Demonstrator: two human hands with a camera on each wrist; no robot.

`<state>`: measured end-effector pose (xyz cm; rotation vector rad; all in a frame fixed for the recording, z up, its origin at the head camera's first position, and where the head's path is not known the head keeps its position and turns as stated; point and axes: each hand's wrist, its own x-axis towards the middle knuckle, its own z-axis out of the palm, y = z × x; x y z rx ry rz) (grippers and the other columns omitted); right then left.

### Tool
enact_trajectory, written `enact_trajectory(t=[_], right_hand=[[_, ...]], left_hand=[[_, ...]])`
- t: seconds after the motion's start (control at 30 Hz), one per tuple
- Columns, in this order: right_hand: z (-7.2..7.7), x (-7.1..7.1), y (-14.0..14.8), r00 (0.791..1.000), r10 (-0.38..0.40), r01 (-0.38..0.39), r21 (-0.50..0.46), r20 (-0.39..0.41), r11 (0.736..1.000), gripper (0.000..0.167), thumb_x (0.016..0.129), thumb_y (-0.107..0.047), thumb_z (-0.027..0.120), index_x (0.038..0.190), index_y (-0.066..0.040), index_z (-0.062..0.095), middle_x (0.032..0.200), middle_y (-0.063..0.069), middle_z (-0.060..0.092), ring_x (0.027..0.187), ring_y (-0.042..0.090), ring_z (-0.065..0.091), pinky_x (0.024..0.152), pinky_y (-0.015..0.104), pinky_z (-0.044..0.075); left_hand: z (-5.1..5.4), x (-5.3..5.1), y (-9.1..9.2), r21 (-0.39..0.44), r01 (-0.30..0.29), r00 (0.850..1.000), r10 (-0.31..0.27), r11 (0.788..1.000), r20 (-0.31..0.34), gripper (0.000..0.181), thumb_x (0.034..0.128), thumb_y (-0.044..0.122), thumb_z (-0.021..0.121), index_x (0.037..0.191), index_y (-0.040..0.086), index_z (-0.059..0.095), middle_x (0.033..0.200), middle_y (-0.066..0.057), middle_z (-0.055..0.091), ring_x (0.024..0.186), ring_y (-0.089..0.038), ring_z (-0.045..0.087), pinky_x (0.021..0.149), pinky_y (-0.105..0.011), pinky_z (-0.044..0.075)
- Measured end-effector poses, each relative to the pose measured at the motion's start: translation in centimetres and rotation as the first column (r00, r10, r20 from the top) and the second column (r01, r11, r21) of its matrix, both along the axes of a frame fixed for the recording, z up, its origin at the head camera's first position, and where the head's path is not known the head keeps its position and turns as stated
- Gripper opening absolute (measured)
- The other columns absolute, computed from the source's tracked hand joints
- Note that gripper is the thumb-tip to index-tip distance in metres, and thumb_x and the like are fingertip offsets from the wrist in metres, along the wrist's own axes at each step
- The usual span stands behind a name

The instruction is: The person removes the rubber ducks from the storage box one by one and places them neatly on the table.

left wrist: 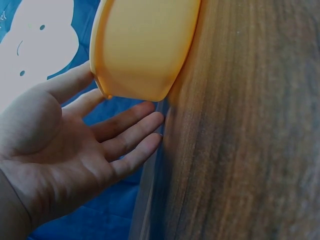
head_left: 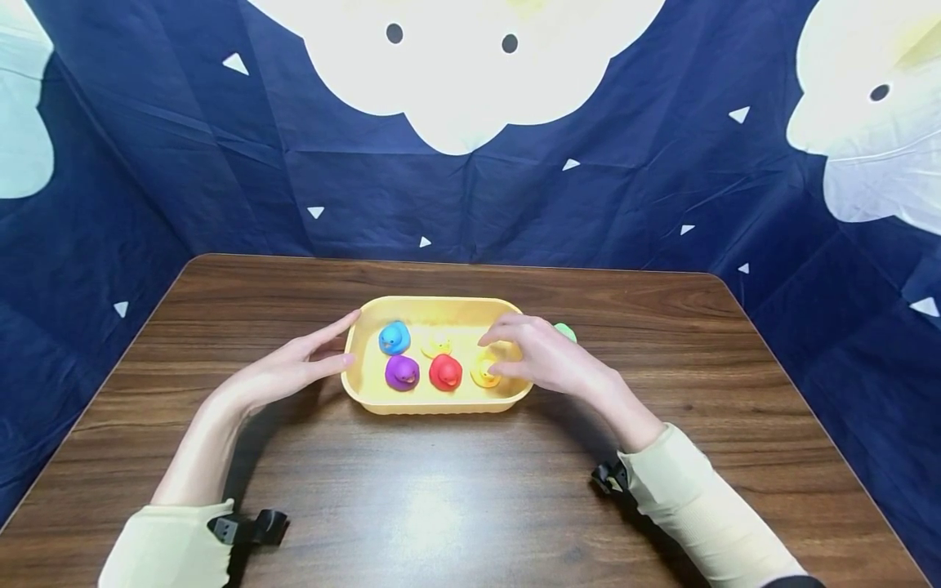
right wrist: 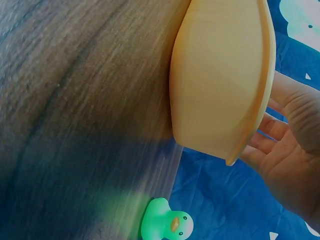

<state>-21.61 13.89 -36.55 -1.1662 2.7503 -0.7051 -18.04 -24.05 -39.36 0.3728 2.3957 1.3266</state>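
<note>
A yellow basin (head_left: pixel 426 407) stands on the table with a blue duck (head_left: pixel 394 337), a purple duck (head_left: pixel 402 372), a red duck (head_left: pixel 445 372) and two yellow ducks (head_left: pixel 485 370) inside. The left hand (head_left: pixel 283 371) touches the basin's left end, its thumb and index finger at the rim, the other fingers extended below in the left wrist view. Over the right end, the right hand (head_left: pixel 551 355) reaches in, fingers loosely bent beside the right yellow duck; whether they touch it cannot be told. The basin wall (right wrist: pixel 220 75) hides those fingertips in the right wrist view.
A green duck (right wrist: pixel 162 222) sits on the wooden table (head_left: pixel 316 482) outside the basin, behind the right hand and partly hidden by it in the head view. Dark blue cloth (head_left: pixel 367 196) with white clouds hangs behind and beside the table.
</note>
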Motion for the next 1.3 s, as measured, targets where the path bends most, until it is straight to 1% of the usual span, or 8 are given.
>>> enact_trajectory(t=[0.2, 0.33, 0.5, 0.7, 1.07, 1.3], right_hand=[[0.0, 0.0, -0.2, 1.000, 0.006, -0.008, 0.042, 0.028, 0.999, 0.036, 0.088, -0.020, 0.083, 0.121, -0.009, 0.075, 0.118, 0.006, 0.071, 0.112, 0.025, 0.068, 0.101, 0.040, 0.053], [-0.2, 0.0, -0.4, 1.000, 0.019, -0.020, 0.058, 0.025, 0.998, 0.035, 0.087, -0.019, 0.083, 0.120, -0.009, 0.075, 0.117, 0.006, 0.072, 0.111, 0.023, 0.067, 0.100, 0.039, 0.052], [-0.5, -0.2, -0.7, 0.999, 0.027, -0.028, 0.070, 0.019, 0.997, 0.036, 0.084, -0.019, 0.085, 0.118, -0.009, 0.076, 0.115, 0.005, 0.072, 0.109, 0.020, 0.067, 0.099, 0.037, 0.053], [-0.8, -0.3, -0.9, 0.999, 0.045, -0.044, 0.098, -0.005, 0.994, 0.035, 0.084, -0.019, 0.086, 0.117, -0.011, 0.077, 0.113, 0.002, 0.073, 0.107, 0.017, 0.067, 0.099, 0.035, 0.053], [-1.0, -0.3, -1.0, 0.999, 0.041, -0.037, 0.109, -0.030, 0.993, 0.031, 0.082, -0.017, 0.087, 0.111, -0.011, 0.079, 0.108, 0.001, 0.074, 0.103, 0.017, 0.069, 0.096, 0.035, 0.055], [-1.1, -0.2, -1.0, 0.998, 0.043, -0.037, 0.127, -0.045, 0.991, 0.030, 0.082, -0.019, 0.087, 0.110, -0.012, 0.079, 0.108, 0.000, 0.074, 0.103, 0.015, 0.068, 0.096, 0.033, 0.055]], left_hand=[[0.1, 0.0, 0.0, -0.002, -0.001, 1.000, 0.001, 1.000, 0.004, 0.072, 0.1065, 0.039, 0.055, 0.166, 0.030, 0.016, 0.169, -0.011, 0.030, 0.151, -0.037, 0.036, 0.119, -0.059, 0.029], [0.1, 0.1, 0.0, -0.005, -0.002, 1.000, 0.002, 1.000, 0.002, 0.072, 0.1066, 0.039, 0.055, 0.166, 0.030, 0.016, 0.169, -0.012, 0.030, 0.151, -0.038, 0.036, 0.119, -0.060, 0.029], [0.1, 0.1, 0.1, -0.004, -0.001, 1.000, 0.001, 1.000, -0.002, 0.072, 0.1066, 0.040, 0.055, 0.166, 0.029, 0.016, 0.168, -0.013, 0.034, 0.150, -0.036, 0.039, 0.118, -0.057, 0.030], [0.1, 0.1, 0.1, -0.003, -0.001, 1.000, 0.001, 1.000, 0.002, 0.072, 0.1067, 0.039, 0.055, 0.166, 0.030, 0.016, 0.168, -0.012, 0.033, 0.149, -0.036, 0.040, 0.118, -0.057, 0.031], [0.2, 0.1, 0.1, 0.007, -0.004, 1.000, 0.004, 1.000, 0.015, 0.072, 0.1064, 0.040, 0.055, 0.166, 0.030, 0.016, 0.170, -0.011, 0.030, 0.151, -0.037, 0.036, 0.119, -0.059, 0.029], [0.2, 0.1, 0.0, 0.005, -0.003, 1.000, 0.003, 1.000, 0.020, 0.072, 0.1065, 0.040, 0.055, 0.166, 0.031, 0.016, 0.170, -0.011, 0.029, 0.151, -0.038, 0.036, 0.119, -0.060, 0.029]])
